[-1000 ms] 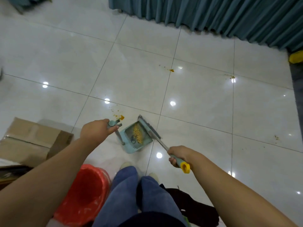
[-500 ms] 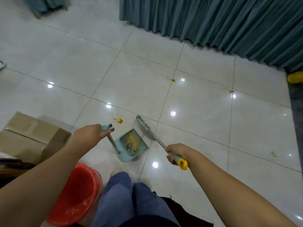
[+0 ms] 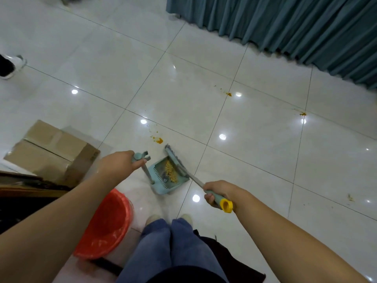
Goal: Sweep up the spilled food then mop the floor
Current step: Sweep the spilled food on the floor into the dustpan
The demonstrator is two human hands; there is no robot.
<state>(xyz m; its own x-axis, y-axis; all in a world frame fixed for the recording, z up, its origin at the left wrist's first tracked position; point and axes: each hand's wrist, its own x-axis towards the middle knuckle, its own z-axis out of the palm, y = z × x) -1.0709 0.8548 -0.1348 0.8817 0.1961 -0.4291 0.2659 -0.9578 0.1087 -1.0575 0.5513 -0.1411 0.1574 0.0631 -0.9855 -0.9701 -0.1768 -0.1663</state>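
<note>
the left hand (image 3: pixel 120 163) is closed round the top of the dustpan handle (image 3: pixel 146 172), and the right hand (image 3: pixel 219 194) is wrapped round the teal grip of the broom (image 3: pixel 194 179), just below its yellow end cap (image 3: pixel 226 205). the dustpan (image 3: pixel 161 180) is set on the tiled floor (image 3: pixel 183 88) just ahead of the feet. the broom head (image 3: pixel 172 155) is laid along its far right edge, and a heap of yellow grains (image 3: pixel 170 173) is gathered inside. unswept spilled food is seen as an orange lump (image 3: pixel 159 140) just beyond the pan, two spots (image 3: pixel 228 94) (image 3: pixel 302 113) farther out toward the curtain (image 3: pixel 285 27), and a faint patch (image 3: pixel 350 198) well to the right. both tools are judged to be light, rigid plastic on thin stems, so a firm one-handed hold at the handle tops should be sufficient. a lower hold on the broom shaft is advised where short, controlled strokes are needed. the grains are loose and are expected to roll or bounce on the glossy tile, so the pan lip should be kept flat on the floor and the pan carried level. the orange lumps appear moist and are likely to smear; that residue is best left for the mop.
</note>
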